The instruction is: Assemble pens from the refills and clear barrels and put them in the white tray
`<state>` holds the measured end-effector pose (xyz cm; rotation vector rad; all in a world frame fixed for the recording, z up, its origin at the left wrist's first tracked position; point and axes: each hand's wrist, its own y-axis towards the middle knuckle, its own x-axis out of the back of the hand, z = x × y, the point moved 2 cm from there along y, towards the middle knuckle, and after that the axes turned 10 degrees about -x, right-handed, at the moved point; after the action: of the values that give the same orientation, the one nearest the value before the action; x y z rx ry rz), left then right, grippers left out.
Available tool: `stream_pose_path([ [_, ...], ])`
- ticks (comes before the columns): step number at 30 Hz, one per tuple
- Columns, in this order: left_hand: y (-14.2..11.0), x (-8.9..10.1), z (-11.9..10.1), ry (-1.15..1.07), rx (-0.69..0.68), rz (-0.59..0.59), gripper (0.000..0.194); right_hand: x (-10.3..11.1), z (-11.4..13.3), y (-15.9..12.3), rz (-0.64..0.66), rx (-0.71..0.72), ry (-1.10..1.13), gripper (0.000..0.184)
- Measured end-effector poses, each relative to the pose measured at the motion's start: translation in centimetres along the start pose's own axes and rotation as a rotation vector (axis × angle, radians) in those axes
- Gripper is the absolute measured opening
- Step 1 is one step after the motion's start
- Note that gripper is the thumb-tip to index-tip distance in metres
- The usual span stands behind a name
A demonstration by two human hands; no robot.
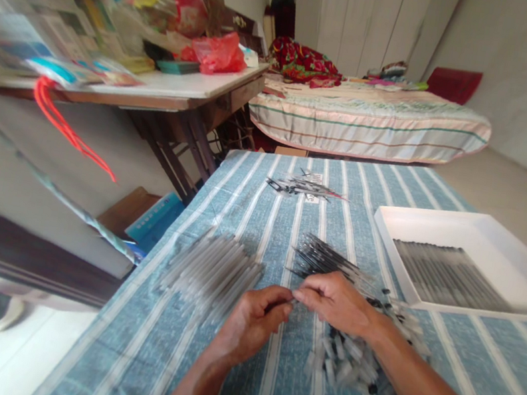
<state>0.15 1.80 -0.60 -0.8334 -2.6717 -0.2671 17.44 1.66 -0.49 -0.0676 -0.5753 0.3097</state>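
Note:
My left hand (pixel 255 321) and my right hand (pixel 339 304) meet above the table, fingertips pinched close together. Whatever small part sits between them is almost wholly covered by the fingers. Left of my left hand lies a pile of grey translucent pen barrels (pixel 210 273). Just beyond my right hand is a bundle of thin dark pen refills (pixel 326 259). Under and beside my right forearm, clear pen caps (pixel 347 363) with some black ends are heaped. A white shallow box (pixel 498 247) at the right holds a neat row of grey pens (pixel 452 276).
A blue striped cloth (pixel 252 202) covers the table. Farther off lies a small scatter of thin dark and red-tipped pieces (pixel 303 187). A cluttered desk (pixel 175 88) with a hanging red cord (pixel 72 132) stands left; a bed (pixel 372 121) is behind.

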Motion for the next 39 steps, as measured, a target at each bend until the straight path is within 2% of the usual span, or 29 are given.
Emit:
stream_pose_path([
  [4,0.0,0.0,-0.1,0.004,0.000,-0.011,0.013,0.0,0.4,-0.1,0.027,0.005,0.121,0.013],
  [5,0.0,0.0,-0.1,0.005,-0.001,-0.008,0.013,0.0,0.5,-0.1,0.017,0.000,0.102,0.013],
  [9,0.0,0.0,-0.2,-0.005,-0.006,-0.008,0.013,-0.2,0.4,-0.1,-0.018,-0.036,0.005,0.035],
  [13,0.0,0.0,0.0,-0.010,-0.006,-0.025,0.012,-0.1,0.3,-0.2,0.007,-0.020,0.060,0.019],
  [18,0.0,0.0,0.2,-0.009,-0.010,-0.019,0.012,0.1,0.4,-0.2,-0.010,-0.046,-0.009,0.036],
  [21,0.0,0.0,0.2,0.000,-0.004,-0.020,0.011,0.1,0.5,-0.2,-0.014,-0.028,0.024,0.024],
  [25,-0.1,-0.1,0.2,0.008,-0.010,-0.010,0.012,0.0,0.5,-0.3,-0.030,-0.030,-0.036,0.037],
  [29,-0.1,-0.1,0.2,0.001,-0.009,-0.018,0.012,0.0,0.6,-0.4,-0.013,-0.003,-0.020,0.026],
  [33,-0.1,-0.1,0.1,-0.005,-0.009,-0.030,0.013,0.0,0.7,-0.4,0.006,-0.036,-0.028,0.038],
  [37,-0.1,-0.1,0.0,0.018,-0.022,-0.039,0.013,0.1,1.0,-0.5,-0.006,-0.004,0.009,0.026],
  [39,0.0,0.0,0.0,0.063,-0.052,-0.048,0.014,0.1,1.1,-0.4,0.002,0.001,0.006,0.030],
])
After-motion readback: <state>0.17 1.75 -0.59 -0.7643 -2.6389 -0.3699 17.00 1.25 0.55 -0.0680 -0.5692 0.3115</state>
